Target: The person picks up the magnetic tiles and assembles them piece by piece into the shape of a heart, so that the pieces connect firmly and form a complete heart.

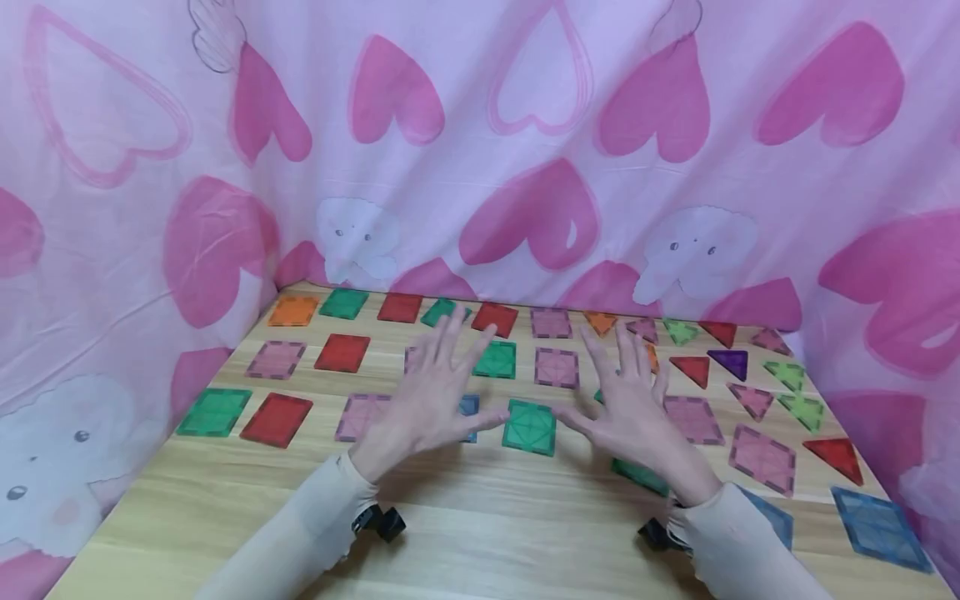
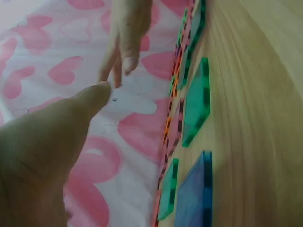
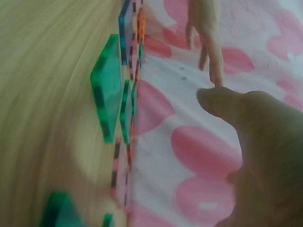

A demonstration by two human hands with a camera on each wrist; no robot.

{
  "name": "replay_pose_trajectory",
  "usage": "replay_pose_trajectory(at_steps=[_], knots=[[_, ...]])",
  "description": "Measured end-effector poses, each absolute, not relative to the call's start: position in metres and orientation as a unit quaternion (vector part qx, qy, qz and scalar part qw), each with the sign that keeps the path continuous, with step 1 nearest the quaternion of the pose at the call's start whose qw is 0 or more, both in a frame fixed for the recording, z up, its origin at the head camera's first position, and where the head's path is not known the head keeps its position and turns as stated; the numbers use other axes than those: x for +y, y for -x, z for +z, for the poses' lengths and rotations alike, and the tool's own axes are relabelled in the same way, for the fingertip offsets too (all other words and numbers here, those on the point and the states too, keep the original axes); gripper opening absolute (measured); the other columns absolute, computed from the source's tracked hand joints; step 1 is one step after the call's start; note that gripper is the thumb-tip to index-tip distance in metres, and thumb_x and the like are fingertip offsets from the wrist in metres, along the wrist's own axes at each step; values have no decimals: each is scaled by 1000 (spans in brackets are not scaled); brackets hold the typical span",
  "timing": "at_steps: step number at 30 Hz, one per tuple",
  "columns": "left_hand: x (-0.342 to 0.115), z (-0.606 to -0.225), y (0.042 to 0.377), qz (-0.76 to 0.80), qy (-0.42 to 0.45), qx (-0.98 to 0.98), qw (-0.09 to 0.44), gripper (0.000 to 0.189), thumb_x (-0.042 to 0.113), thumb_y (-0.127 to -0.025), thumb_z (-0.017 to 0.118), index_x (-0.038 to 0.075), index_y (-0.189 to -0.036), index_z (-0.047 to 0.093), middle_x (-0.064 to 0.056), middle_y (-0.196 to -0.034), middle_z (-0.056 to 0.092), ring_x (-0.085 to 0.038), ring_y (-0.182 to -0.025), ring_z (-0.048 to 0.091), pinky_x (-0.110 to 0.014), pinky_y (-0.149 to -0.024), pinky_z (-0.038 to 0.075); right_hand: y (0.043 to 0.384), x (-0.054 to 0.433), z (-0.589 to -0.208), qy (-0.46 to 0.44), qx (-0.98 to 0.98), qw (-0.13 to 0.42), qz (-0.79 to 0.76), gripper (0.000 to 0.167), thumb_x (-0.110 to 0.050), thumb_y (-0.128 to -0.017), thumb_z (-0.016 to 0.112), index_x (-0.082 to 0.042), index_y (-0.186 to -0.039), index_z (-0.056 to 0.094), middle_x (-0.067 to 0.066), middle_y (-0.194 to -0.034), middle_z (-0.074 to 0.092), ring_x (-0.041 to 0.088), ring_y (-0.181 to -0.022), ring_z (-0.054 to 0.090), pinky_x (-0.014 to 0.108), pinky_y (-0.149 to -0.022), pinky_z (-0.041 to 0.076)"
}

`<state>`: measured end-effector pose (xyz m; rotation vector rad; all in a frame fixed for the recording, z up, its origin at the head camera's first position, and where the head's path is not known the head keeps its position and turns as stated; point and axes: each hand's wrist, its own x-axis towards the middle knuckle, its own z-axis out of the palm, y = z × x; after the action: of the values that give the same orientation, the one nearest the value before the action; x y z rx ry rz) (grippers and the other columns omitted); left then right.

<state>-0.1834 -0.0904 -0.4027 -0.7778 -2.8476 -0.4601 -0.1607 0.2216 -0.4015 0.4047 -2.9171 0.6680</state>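
Both hands hover over a wooden table covered with translucent coloured tiles. The left hand (image 1: pixel 429 392) has its fingers spread and holds nothing. A blue tile (image 1: pixel 469 417) lies partly hidden under it, and a pink tile (image 1: pixel 362 417) shows to its left. Likewise spread and holding nothing, the right hand (image 1: pixel 628 410) partly covers a green tile (image 1: pixel 639 475). Between the two thumbs a green square tile (image 1: pixel 530 427) lies flat on the table. In the left wrist view, the left thumb (image 2: pixel 90 101) stands apart from the tiles; the right thumb (image 3: pixel 227 104) does too in the right wrist view.
Rows of square tiles, such as a red one (image 1: pixel 276 419), fill the left and back of the table (image 1: pixel 480 542). Triangles, including a purple one (image 1: pixel 728 363), lie at the right. Blue tiles (image 1: pixel 881 529) are near the right edge. A pink heart-print curtain (image 1: pixel 465 183) encloses the table.
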Motion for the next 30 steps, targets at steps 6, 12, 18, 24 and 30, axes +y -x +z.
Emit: replay_pose_trajectory(at_steps=[6,12,18,24,30], knots=[[-81,-406,179,-233,342,-910,7,100,50,-97,86,12,-174,36,-13,-176,40,-30,-160,43,-51,-124,47,146,262,-420,-184,-930,84,308,108,-34,-96,91,-15,-178,23,24,-169,44,49,-151,46,77,-111,47],[-68,-418,179,-242,356,-901,-59,82,37,-97,90,9,-164,53,-9,-165,56,-26,-153,52,-41,-124,47,124,297,-432,-162,-930,63,323,84,-33,-91,96,-4,-158,55,14,-137,70,32,-120,70,47,-96,64],[-55,-430,182,-236,370,-895,-82,82,34,-98,89,5,-164,51,-10,-168,54,-26,-158,48,-40,-127,42,111,320,-433,-148,-952,18,268,77,-43,-80,102,-7,-139,68,9,-133,74,31,-121,72,56,-104,58],[-49,-433,182,-214,377,-897,-86,75,27,-97,90,7,-161,56,-9,-163,58,-18,-142,58,-31,-118,51,105,327,-435,-151,-959,-19,239,80,-40,-75,105,-10,-140,68,12,-136,68,31,-120,67,62,-101,57],[-52,-430,177,-213,390,-891,-96,72,25,-90,96,9,-153,66,-5,-151,66,-12,-127,62,-28,-113,54,105,322,-436,-187,-951,-22,246,74,-37,-78,104,-15,-139,69,3,-134,67,18,-112,67,37,-92,60]])
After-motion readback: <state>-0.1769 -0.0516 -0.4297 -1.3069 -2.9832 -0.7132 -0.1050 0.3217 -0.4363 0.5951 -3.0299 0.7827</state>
